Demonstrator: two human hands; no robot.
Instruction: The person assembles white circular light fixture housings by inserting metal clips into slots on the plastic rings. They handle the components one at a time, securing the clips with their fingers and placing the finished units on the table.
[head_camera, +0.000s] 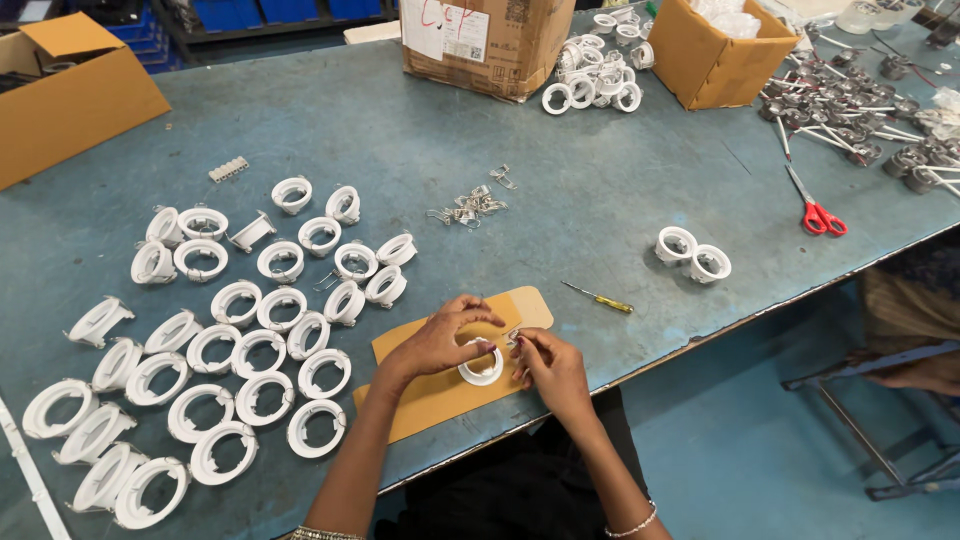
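My left hand (440, 340) grips a white plastic ring (482, 367) that rests on a tan cardboard sheet (440, 395) at the table's near edge. My right hand (550, 368) pinches a small metal spring clip (514, 337) against the ring's right side. Several more white rings (250, 350) lie spread over the blue table (560, 190) to the left of my hands. A loose heap of metal clips (470, 207) sits further back, in the middle of the table.
A small yellow-handled screwdriver (600, 298) and two white rings (693, 255) lie to the right. Red scissors (818, 212), metal lamp parts (850, 110), open cardboard boxes (715, 50) and another ring pile (595, 70) stand at the back. Another person's legs (915, 310) are at the right edge.
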